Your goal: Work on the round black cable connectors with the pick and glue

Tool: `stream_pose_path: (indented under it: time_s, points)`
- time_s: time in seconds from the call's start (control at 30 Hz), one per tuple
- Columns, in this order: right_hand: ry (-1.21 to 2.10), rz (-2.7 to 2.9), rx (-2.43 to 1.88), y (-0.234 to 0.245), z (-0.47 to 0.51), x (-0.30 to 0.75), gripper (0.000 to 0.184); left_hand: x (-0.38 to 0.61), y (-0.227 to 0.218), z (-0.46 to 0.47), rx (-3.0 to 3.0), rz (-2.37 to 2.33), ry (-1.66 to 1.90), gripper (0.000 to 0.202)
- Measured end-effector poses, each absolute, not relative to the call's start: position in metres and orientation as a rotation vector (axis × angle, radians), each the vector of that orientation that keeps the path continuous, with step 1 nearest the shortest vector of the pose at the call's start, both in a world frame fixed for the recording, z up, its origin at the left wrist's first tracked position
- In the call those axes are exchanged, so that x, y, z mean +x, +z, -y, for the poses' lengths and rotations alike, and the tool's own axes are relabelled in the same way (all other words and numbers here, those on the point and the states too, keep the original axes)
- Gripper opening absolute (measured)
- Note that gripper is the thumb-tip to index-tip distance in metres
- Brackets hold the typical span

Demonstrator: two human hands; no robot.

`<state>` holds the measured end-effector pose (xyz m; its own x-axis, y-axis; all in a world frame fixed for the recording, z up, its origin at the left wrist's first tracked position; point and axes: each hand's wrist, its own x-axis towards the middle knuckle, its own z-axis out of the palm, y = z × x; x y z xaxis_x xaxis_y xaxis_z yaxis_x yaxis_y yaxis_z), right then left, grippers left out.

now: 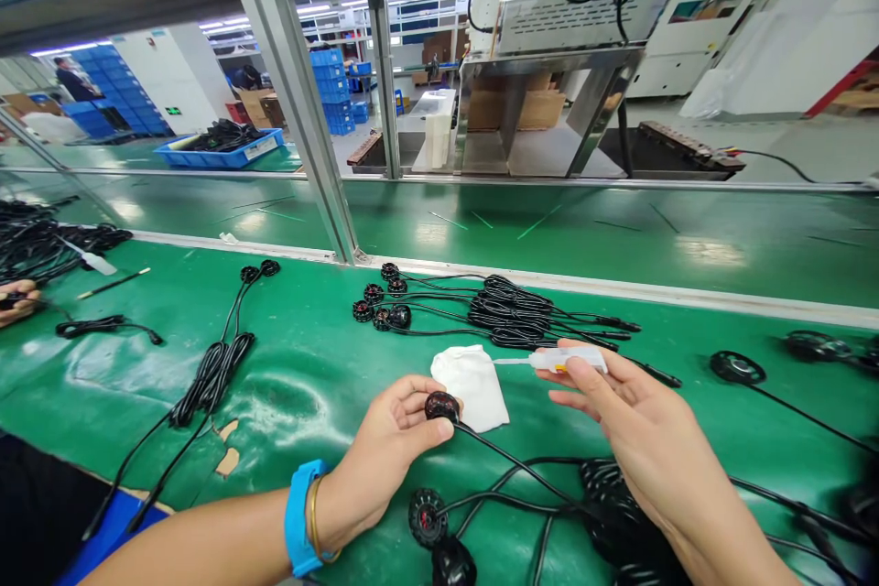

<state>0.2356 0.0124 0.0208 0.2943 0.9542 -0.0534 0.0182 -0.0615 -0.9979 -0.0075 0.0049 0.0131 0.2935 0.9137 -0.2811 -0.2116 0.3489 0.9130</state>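
My left hand (385, 453) pinches a small round black part (441, 406) on the end of a black cable, holding it just above the green mat. My right hand (618, 426) holds a thin white pen-like applicator (567, 359) between thumb and fingers, its tip pointing left toward a folded white cloth (473, 387) lying on the mat between both hands. A blue band and a gold bangle sit on my left wrist. More coiled black cables with round ends (429, 517) lie under my hands near the front edge.
A bundle of coiled cables with several round heads (508, 307) lies behind the cloth. Another cable pair (212, 375) lies at left, more at far right (738, 368). Another person's hand (17, 300) rests at the far left. A metal frame post (309, 128) rises behind the mat.
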Motion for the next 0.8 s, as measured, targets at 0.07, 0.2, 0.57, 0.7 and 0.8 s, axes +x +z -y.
stream_pose_path:
  time_s: [0.07, 0.2, 0.57, 0.7, 0.8]
  points:
    - [0.994, 0.981, -1.400, 0.020, -0.011, 0.234, 0.057, -0.007, 0.013, -0.004, 0.907, -0.977, 0.907, 0.032]
    - [1.021, 0.940, -1.406, 0.019, -0.006, 0.232, 0.057, -0.006, 0.012, -0.003, 0.912, -0.978, 0.919, 0.032]
    - [1.062, 1.032, -1.441, 0.015, 0.007, 0.237, 0.054, -0.007, 0.010, -0.001, 0.885, -0.951, 0.941, 0.032]
    - [1.006, 1.173, -1.430, 0.014, 0.010, 0.236, 0.046, -0.006, 0.010, -0.001, 0.879, -0.945, 0.943, 0.032]
    - [0.959, 1.218, -1.431, 0.019, 0.012, 0.231, 0.044, -0.006, 0.010, -0.001, 0.876, -0.939, 0.945, 0.032]
